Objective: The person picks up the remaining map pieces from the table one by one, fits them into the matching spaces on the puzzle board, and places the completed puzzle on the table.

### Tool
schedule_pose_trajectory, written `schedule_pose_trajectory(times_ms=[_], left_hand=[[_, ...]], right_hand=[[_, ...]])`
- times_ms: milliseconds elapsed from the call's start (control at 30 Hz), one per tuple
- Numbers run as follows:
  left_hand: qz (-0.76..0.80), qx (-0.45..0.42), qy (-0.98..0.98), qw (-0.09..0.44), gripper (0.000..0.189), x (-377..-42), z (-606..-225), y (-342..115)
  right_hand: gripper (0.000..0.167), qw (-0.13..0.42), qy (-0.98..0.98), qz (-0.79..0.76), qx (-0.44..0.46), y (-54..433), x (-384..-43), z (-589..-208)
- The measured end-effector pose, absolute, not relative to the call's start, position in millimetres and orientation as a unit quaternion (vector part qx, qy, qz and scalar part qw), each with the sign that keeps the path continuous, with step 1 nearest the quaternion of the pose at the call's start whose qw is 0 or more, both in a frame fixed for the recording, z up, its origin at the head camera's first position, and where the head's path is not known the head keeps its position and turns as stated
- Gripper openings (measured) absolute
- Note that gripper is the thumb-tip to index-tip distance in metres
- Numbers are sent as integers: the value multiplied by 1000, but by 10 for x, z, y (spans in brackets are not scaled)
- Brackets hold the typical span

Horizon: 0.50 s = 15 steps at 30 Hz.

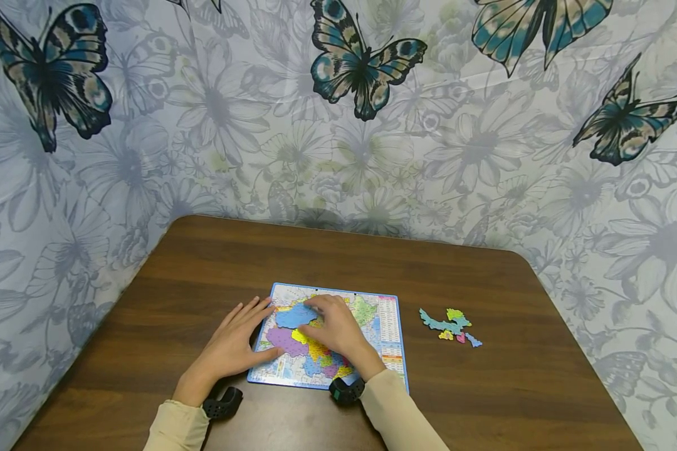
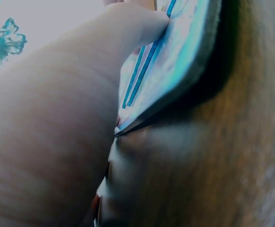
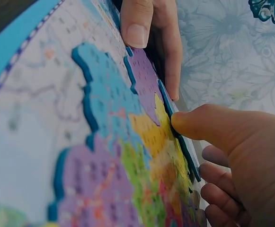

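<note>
A map puzzle board (image 1: 392,369) with a blue rim lies on the table, many coloured pieces in its middle. My right hand (image 1: 341,326) is over it, pinching a large blue puzzle piece (image 1: 293,317) between thumb and fingers. In the right wrist view, the thumb (image 3: 194,122) presses on that piece's edge, which stands tilted above the other pieces. Below it in the head view lies a purple piece (image 1: 284,340). My left hand (image 1: 231,344) rests at the board's left side, fingers extended, thumb on the board. The left wrist view shows mostly forearm, thumb and board edge.
Right of the board several loose pieces lie on the brown table (image 1: 485,388): a long teal one (image 1: 442,325), a yellow-green one (image 1: 454,313), and small blue (image 1: 474,340), pink (image 1: 461,338) and yellow ones. A butterfly-patterned cloth (image 1: 220,156) hangs behind the table.
</note>
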<state>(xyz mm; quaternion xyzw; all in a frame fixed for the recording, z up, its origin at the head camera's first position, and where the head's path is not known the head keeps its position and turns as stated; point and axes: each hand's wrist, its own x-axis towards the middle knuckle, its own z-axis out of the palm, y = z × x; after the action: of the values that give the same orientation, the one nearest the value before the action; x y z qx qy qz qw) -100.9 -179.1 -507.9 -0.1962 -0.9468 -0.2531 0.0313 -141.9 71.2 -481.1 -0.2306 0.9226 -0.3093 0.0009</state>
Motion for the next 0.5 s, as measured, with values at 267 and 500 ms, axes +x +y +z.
schedule_pose_trajectory(times_ms=[267, 500], left_hand=[[-255, -199, -946, 37, 93, -999, -5075, -1790], [-259, -194, -946, 32, 93, -991, -5061, -1787]], right_hand=[[45, 0, 918, -313, -244, 679, -1424, -4820], [37, -2, 908, -320, -271, 680, -1447, -4812]])
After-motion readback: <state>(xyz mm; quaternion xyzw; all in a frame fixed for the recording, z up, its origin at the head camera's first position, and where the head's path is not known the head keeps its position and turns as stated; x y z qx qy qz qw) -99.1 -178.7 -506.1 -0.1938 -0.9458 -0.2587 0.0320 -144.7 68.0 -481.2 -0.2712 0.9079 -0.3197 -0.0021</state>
